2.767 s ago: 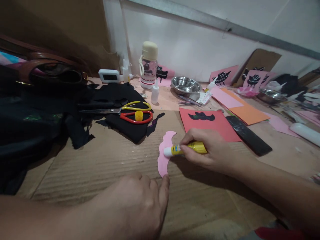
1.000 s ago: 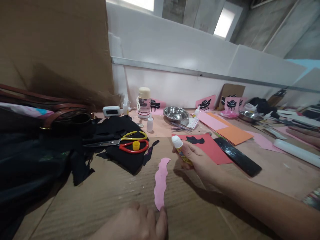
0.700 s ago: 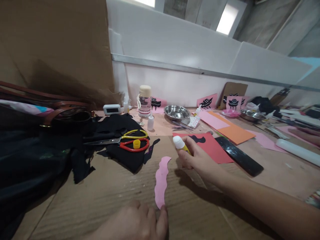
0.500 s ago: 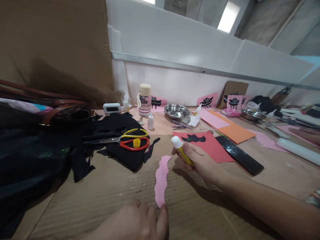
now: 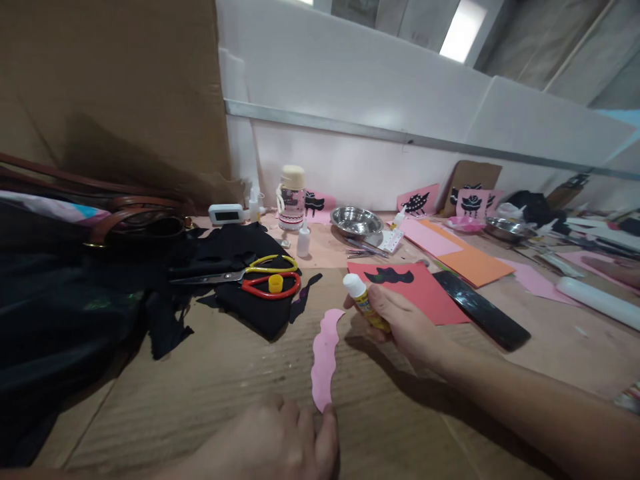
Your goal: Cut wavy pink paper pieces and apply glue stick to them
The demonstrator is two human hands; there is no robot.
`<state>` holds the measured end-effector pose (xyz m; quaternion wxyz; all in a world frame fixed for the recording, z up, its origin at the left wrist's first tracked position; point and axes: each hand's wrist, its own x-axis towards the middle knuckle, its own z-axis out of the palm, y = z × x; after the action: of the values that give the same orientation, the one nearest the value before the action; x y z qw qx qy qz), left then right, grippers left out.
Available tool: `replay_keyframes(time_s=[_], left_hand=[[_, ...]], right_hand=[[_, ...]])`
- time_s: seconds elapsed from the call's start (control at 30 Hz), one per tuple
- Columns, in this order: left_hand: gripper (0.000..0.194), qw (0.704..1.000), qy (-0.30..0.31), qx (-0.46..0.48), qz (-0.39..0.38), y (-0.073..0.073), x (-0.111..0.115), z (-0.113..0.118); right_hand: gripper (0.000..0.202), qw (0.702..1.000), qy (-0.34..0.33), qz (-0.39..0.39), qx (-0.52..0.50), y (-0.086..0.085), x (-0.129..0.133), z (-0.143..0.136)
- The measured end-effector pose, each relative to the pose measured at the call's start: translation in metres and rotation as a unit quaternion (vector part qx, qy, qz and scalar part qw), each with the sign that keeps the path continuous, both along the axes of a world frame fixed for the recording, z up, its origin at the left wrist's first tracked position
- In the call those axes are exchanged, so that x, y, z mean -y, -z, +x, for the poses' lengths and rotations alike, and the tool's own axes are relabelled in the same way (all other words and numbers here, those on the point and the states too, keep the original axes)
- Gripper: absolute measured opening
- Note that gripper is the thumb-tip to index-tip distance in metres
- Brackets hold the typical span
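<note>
My right hand (image 5: 400, 319) is wrapped round a yellow glue stick (image 5: 371, 310), its white glue end uncovered and tilted up to the left. Below it, a wavy-edged pink paper strip (image 5: 325, 360) lies on the brown board. The thumb and fingertips of my left hand (image 5: 285, 437) are closed at the strip's near end. A small yellow cap (image 5: 275, 285) rests within the handles of scissors (image 5: 260, 277), which lie on black paper (image 5: 257, 317). Behind the glue stick is a red sheet (image 5: 425, 293) bearing a black wavy cutout (image 5: 390, 275).
A black phone (image 5: 480, 310) lies right of the red sheet. Farther back stand a metal bowl (image 5: 356, 221), a cream-topped bottle (image 5: 292, 200) and a small white glue bottle (image 5: 303, 241). Orange paper (image 5: 483, 263) lies right. A black bag (image 5: 55, 333) fills the left; another person's hand (image 5: 617, 270) shows at right.
The view has shifted very slightly. Both hands keep their holds, and the glue stick has turned a little in my right hand, so its printed label shows more.
</note>
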<state>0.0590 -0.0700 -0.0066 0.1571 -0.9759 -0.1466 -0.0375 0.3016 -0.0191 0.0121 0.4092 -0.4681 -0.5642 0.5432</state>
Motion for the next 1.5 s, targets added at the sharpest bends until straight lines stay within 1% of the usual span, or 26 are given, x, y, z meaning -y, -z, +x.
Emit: replay_keyframes(time_s=[0.07, 0.17, 0.23, 0.3, 0.43, 0.53, 0.6, 0.7, 0.8, 0.9, 1.03, 1.13, 1.23, 1.3, 1.33, 1.43, 1.5], left_hand=[[0.031, 1.0, 0.0, 0.014, 0.007, 0.001, 0.0, 0.0], [0.026, 1.0, 0.001, 0.024, -0.003, -0.001, 0.0, 0.0], [0.026, 1.0, -0.002, 0.017, -0.011, -0.003, 0.002, 0.0], [0.026, 1.0, -0.004, 0.012, -0.01, -0.006, 0.002, 0.0], [0.023, 1.0, -0.003, 0.01, -0.02, -0.006, 0.002, 0.001], [0.02, 0.999, -0.003, 0.008, -0.031, -0.004, 0.001, 0.001], [0.021, 0.999, -0.001, 0.004, -0.035, -0.004, 0.001, 0.0], [0.023, 0.999, 0.006, 0.001, -0.033, -0.006, 0.003, 0.0], [0.025, 1.0, 0.007, -0.001, -0.031, -0.009, 0.003, 0.0], [0.025, 1.0, 0.004, 0.01, -0.026, -0.01, 0.001, 0.002], [0.026, 1.0, 0.003, 0.007, -0.026, -0.007, 0.0, 0.001], [0.028, 0.999, -0.001, -0.017, -0.039, -0.007, 0.003, 0.0], [0.03, 0.997, -0.007, -0.028, -0.067, -0.014, 0.003, 0.0], [0.028, 0.993, -0.031, -0.026, -0.113, -0.022, -0.001, 0.001], [0.028, 0.989, -0.051, -0.026, -0.14, -0.027, -0.005, 0.002], [0.029, 0.971, -0.134, -0.016, -0.196, -0.037, -0.025, 0.004], [0.028, 0.947, -0.207, 0.061, -0.238, -0.039, -0.04, 0.004]], right_hand=[[0.053, 1.0, -0.004, 0.006, 0.008, 0.001, 0.001, 0.002], [0.05, 1.0, 0.005, 0.019, 0.021, 0.001, 0.002, 0.002], [0.048, 1.0, 0.007, 0.006, -0.003, 0.0, 0.002, 0.001], [0.05, 1.0, 0.006, -0.008, -0.024, -0.001, 0.002, -0.001], [0.061, 1.0, 0.011, -0.019, 0.009, -0.002, 0.0, -0.002], [0.052, 1.0, 0.01, -0.004, 0.022, -0.001, -0.001, 0.0], [0.048, 1.0, 0.011, 0.009, 0.027, 0.001, -0.001, 0.0], [0.044, 1.0, 0.004, 0.004, -0.001, 0.001, -0.001, 0.0], [0.05, 1.0, -0.009, -0.003, -0.024, 0.0, 0.0, -0.001], [0.055, 1.0, 0.001, -0.005, -0.022, -0.001, 0.002, -0.002], [0.048, 1.0, 0.017, 0.001, -0.007, -0.001, 0.002, -0.002], [0.044, 1.0, 0.011, 0.003, -0.028, 0.0, 0.002, -0.001], [0.053, 1.0, -0.007, -0.008, -0.019, 0.0, 0.002, 0.0], [0.061, 1.0, -0.018, -0.014, -0.014, 0.0, 0.002, 0.0], [0.062, 0.999, -0.022, -0.015, -0.022, 0.0, 0.003, 0.001], [0.05, 0.997, -0.027, -0.012, -0.069, 0.001, 0.006, 0.001], [0.042, 0.995, -0.039, -0.009, -0.09, 0.002, 0.009, 0.001]])
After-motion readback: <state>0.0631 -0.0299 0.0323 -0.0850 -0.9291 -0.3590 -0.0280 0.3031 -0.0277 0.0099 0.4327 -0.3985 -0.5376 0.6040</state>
